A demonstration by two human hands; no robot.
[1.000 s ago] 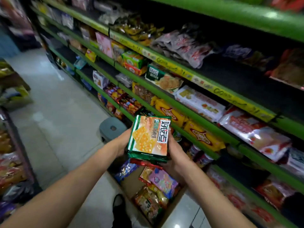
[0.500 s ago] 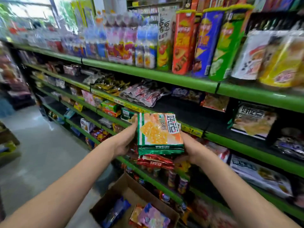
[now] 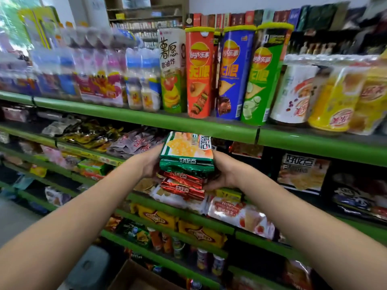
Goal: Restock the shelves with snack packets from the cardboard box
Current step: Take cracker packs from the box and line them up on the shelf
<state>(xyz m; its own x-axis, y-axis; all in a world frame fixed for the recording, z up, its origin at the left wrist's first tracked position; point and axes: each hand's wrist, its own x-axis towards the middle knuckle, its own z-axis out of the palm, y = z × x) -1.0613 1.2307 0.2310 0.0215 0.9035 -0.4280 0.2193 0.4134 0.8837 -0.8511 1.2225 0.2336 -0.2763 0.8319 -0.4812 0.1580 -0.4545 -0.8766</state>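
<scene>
I hold a stack of snack packets [image 3: 187, 158] between both hands, green-edged packets on top and red ones [image 3: 182, 186] underneath. My left hand [image 3: 151, 162] grips the stack's left side. My right hand [image 3: 222, 172] holds its right side and supports it from below. The stack is level with the second green shelf [image 3: 209, 130], just under its front edge. A corner of the cardboard box [image 3: 134, 278] shows at the bottom of the view.
Tall crisp tubes [image 3: 199, 72] and bottles [image 3: 144, 80] stand on the top shelf. A matching packet [image 3: 303, 174] leans on the shelf to the right. Lower shelves hold yellow packs [image 3: 201, 233] and small cans. A grey stool [image 3: 90, 266] stands left of the box.
Both hands lifted the stack from above the box up to the second shelf level and tilted it flatter. The view rose from the floor to the upper shelves.
</scene>
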